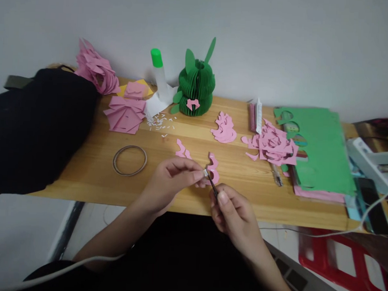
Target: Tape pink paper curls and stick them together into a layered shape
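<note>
My left hand (pixel 176 179) pinches a small white piece (pixel 206 173) between thumb and forefinger, just above the table. In my right hand (pixel 232 209) is a slim black pair of tweezers (pixel 213 187), its tip meeting the white piece. A curvy pink paper cutout (pixel 213 165) is right behind my fingertips; whether my left hand holds it too, I cannot tell. Another pink cutout (pixel 181 149) lies partly behind my left hand. Further back stands a green pleated paper figure (pixel 197 87) with leaf-like pieces and a pink bow-shaped cutout on its front.
A tape roll (pixel 129 160) lies on the left, near small white strips (pixel 159 121) and a green-capped glue stick (pixel 158 71). To the right are pink scraps (pixel 274 144), a knife (pixel 276 175) and green paper (pixel 322 147). A black bag (pixel 43 126) covers the left end.
</note>
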